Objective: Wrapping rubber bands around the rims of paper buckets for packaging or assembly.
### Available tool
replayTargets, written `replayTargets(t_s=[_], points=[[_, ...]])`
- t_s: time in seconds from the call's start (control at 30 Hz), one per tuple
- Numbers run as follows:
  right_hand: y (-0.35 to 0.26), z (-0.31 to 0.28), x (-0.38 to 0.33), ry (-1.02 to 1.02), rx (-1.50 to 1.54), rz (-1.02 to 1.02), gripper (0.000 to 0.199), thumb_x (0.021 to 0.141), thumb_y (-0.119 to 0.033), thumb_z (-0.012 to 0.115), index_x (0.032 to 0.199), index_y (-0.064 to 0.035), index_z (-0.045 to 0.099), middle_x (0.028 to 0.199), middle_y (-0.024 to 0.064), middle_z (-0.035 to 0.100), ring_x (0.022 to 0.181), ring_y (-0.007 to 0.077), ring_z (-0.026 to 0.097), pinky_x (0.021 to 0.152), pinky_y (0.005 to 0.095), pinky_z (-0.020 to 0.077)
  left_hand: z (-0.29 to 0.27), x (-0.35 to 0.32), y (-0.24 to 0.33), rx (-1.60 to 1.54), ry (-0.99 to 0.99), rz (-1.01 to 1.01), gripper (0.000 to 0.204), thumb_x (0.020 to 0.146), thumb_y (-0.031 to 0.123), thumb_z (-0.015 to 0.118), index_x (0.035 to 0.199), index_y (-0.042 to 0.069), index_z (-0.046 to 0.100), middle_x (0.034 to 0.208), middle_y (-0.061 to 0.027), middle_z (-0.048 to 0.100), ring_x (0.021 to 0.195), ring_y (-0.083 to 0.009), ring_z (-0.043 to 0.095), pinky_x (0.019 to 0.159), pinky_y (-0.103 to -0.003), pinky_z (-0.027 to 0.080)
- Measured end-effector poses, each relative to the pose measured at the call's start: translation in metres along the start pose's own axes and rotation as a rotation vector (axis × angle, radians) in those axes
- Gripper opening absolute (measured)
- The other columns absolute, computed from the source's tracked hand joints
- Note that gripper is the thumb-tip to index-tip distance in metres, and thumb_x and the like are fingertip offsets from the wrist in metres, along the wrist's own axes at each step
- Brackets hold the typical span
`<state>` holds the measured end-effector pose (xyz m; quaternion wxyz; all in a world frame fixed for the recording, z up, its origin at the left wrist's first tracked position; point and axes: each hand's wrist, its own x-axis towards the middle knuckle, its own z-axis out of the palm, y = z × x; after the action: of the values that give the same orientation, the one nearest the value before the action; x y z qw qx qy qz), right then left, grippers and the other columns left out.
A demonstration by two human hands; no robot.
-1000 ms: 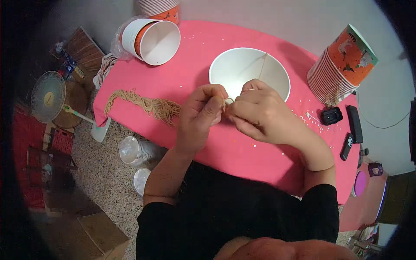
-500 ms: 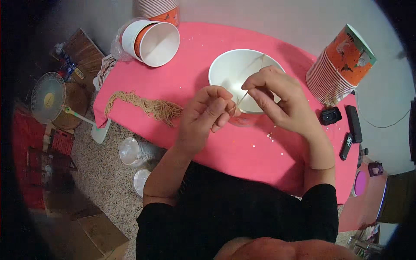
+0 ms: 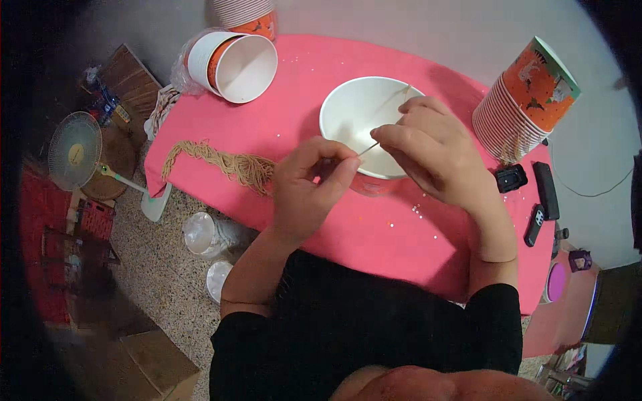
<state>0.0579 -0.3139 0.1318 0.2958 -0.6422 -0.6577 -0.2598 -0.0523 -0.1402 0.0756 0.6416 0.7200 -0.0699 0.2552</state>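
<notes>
One thin string (image 3: 368, 149) slants forward-right, taut; left grip (image 3: 306, 190), right grip (image 3: 438, 157) both pinching it.

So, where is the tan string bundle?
In the head view, the tan string bundle lies on the pink tablecloth toward its left, just left of the left hand.

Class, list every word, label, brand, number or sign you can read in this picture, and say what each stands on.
No readable text anywhere.
Orange tub stack: printed figures, no legible words.
White-lined tub in the middle: no lettering visible inside.
Small black device: light markings too small to read.
Purple package: too small and blurred to tell.
</notes>
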Motion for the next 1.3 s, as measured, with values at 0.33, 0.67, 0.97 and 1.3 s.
replayTargets(t_s=[0.33, 0.67, 0.97, 1.3], points=[[0.008, -0.02, 0.0, 0.197, -0.455, -0.109, 0.02, 0.069, -0.011, 0.063, 0.089, -0.0074, 0.061, 0.072, 0.0028, 0.055, 0.069, 0.0212, 0.058, 0.079, 0.0406, 0.0486, -0.004, 0.006, -0.01, 0.445, 0.08, 0.353, 0.011, 0.075, 0.001, 0.068, 0.083, 0.006, 0.063, 0.11, -0.0094, 0.055, 0.092, -0.0204, 0.054, 0.08, -0.031, 0.046], [0.016, -0.039, 0.0, 0.332, -0.522, -0.036, 0.019, 0.072, -0.002, 0.07, 0.088, -0.0085, 0.061, 0.067, 0.0023, 0.054, 0.062, 0.0205, 0.057, 0.076, 0.0382, 0.0482, -0.002, 0.006, -0.014, 0.531, 0.009, 0.327, 0.01, 0.072, 0.005, 0.068, 0.081, 0.008, 0.065, 0.115, -0.0097, 0.053, 0.104, -0.0264, 0.049, 0.09, -0.037, 0.042], [0.018, -0.038, 0.0, 0.269, -0.411, 0.028, 0.018, 0.076, 0.0, 0.067, 0.09, -0.0078, 0.059, 0.072, 0.0045, 0.058, 0.068, 0.0237, 0.059, 0.074, 0.0368, 0.047, -0.015, 0.008, -0.017, 0.488, -0.118, 0.324, 0.026, 0.07, 0.002, 0.067, 0.096, 0.008, 0.065, 0.127, -0.0137, 0.051, 0.115, -0.0296, 0.048, 0.097, -0.041, 0.04], [0.012, -0.048, 0.01, 0.178, -0.344, 0.06, 0.017, 0.076, -0.004, 0.065, 0.092, -0.0068, 0.058, 0.075, 0.0073, 0.059, 0.071, 0.0278, 0.06, 0.076, 0.0385, 0.0466, -0.028, 0.029, -0.027, 0.651, -0.296, 0.521, 0.027, 0.072, 0.009, 0.072, 0.097, 0.011, 0.061, 0.127, -0.01, 0.052, 0.128, -0.0329, 0.041, 0.106, -0.046, 0.033]])
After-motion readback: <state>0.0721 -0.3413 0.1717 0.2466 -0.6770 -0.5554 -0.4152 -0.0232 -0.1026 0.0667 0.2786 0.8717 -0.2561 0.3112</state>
